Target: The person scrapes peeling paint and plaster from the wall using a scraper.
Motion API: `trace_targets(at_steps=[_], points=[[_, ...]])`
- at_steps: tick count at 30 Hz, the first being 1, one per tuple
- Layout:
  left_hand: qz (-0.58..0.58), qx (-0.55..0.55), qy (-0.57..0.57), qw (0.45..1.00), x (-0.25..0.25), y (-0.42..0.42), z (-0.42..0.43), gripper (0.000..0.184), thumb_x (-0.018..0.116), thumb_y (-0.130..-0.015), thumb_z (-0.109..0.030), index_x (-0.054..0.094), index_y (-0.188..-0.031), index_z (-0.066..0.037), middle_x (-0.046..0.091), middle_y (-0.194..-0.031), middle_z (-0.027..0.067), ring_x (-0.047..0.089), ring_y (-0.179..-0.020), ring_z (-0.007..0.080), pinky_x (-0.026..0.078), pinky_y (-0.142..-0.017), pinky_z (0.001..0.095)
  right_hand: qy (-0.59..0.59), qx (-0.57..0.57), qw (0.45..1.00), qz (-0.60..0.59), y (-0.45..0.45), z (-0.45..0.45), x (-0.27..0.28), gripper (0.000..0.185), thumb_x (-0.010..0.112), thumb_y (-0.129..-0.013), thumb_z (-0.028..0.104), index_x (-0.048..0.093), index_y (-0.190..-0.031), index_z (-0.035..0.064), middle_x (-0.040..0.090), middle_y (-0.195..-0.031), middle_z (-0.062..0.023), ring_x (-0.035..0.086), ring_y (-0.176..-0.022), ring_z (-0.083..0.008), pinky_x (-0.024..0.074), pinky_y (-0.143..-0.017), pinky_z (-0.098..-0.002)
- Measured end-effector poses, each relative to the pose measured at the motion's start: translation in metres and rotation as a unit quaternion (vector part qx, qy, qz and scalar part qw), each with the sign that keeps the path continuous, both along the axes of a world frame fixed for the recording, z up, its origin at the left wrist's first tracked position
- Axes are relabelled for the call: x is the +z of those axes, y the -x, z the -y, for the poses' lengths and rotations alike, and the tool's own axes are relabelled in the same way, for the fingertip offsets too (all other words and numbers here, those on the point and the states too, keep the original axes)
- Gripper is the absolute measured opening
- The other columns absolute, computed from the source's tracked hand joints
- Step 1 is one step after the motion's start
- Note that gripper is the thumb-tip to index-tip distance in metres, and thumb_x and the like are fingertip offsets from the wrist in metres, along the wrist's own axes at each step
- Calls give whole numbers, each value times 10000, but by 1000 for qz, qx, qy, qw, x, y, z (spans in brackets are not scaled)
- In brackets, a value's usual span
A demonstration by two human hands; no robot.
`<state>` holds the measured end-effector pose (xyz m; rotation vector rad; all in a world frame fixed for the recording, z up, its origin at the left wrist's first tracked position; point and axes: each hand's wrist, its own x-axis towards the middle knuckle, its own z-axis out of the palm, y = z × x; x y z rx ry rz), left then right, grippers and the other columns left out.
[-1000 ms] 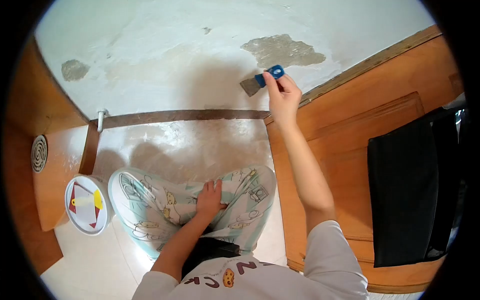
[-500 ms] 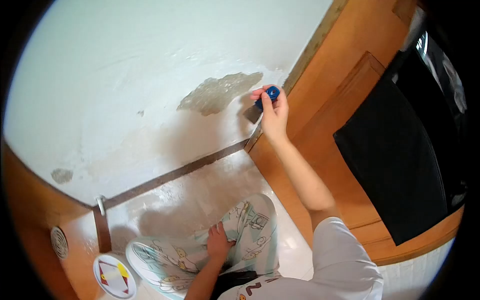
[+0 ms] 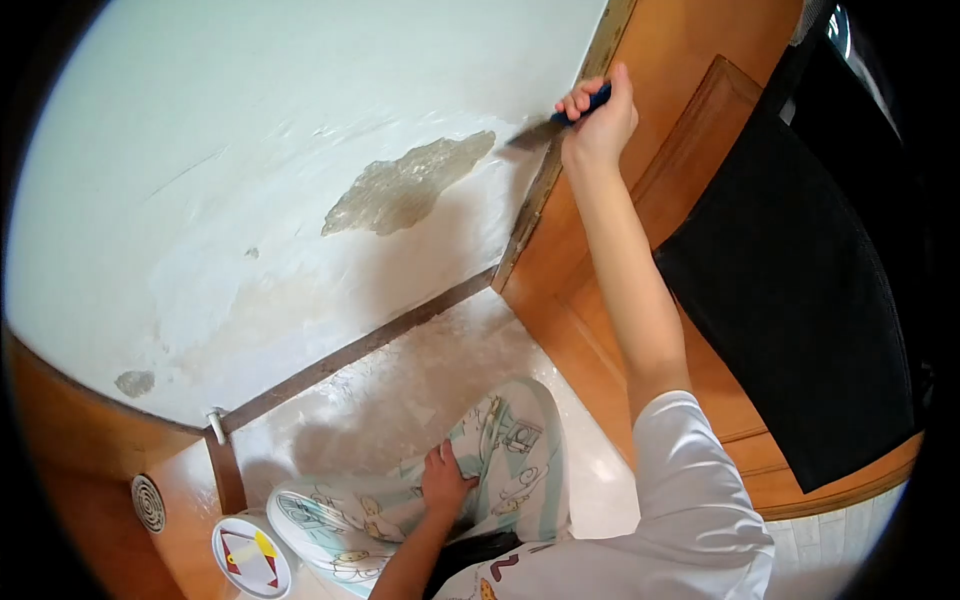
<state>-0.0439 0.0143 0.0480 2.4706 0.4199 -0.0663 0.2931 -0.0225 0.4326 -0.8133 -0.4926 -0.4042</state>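
Note:
My right hand (image 3: 602, 122) is closed round the blue handle of a putty knife (image 3: 537, 135). The knife's metal blade is at the white wall (image 3: 270, 110), just right of a bare grey patch (image 3: 410, 187), close to the wooden edge strip. Whether the blade touches the wall cannot be made out. My left hand (image 3: 446, 480) rests on my patterned trousers between my legs, its fingers lying partly spread with nothing visible in them.
A white bucket (image 3: 252, 558) with red and yellow marks on its lid stands at lower left. A wooden panel (image 3: 590, 290) rises at right, with black cloth (image 3: 790, 300) hanging over it. A short white pipe (image 3: 217, 427) sticks out at the wall's lower left corner.
The view has turned and shifted right. My right hand has moved with the putty knife to the wall's right edge, and its grip has turned so the blade points left. My left hand stays on the trousers.

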Motion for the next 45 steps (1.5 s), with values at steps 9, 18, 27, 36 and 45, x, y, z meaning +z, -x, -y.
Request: trace_targets(at_steps=[9, 18, 27, 36, 45], points=[[-30, -1, 17, 999, 5, -4, 1, 879, 799, -520, -235, 333, -1234, -24, 413, -1194, 186, 403, -1123, 345, 421, -872, 409, 3, -63, 994, 87, -45, 1, 44, 307, 397, -808, 213, 342, -542, 70, 321, -445, -35, 300, -385, -140, 347, -447, -315], [-46, 16, 9, 999, 1, -8, 4, 931, 804, -492, -240, 320, -1260, -35, 413, -1197, 162, 403, -1121, 334, 405, -889, 390, 37, -90, 994, 42, -80, -11, 29, 275, 385, -748, 145, 327, -502, 38, 337, -411, -45, 303, -322, -140, 290, -326, -299], [-53, -2, 5, 999, 7, -7, 3, 923, 802, -517, -229, 298, -1265, -33, 386, -1235, 179, 386, -1147, 343, 408, -891, 405, -46, -150, 978, 137, -71, 0, 34, 295, 364, -756, 150, 310, -480, 60, 326, -388, -47, 306, -318, -144, 269, -330, -283], [-53, 3, 13, 999, 9, -9, 2, 906, 805, -524, -222, 310, -1255, -19, 386, -1233, 193, 397, -1138, 353, 402, -903, 408, -68, -129, 984, 105, -62, 7, 21, 226, 343, -690, 116, 226, -497, 103, 290, -426, -41, 282, -376, -157, 238, -374, -293], [-52, 6, -13, 999, 2, -5, 3, 944, 808, -504, -246, 300, -1274, -44, 390, -1238, 152, 411, -1120, 325, 420, -867, 415, -86, -137, 983, 90, -67, 4, 12, 253, 341, -716, 125, 252, -482, 88, 309, -389, -38, 269, -331, -130, 275, -342, -278]])
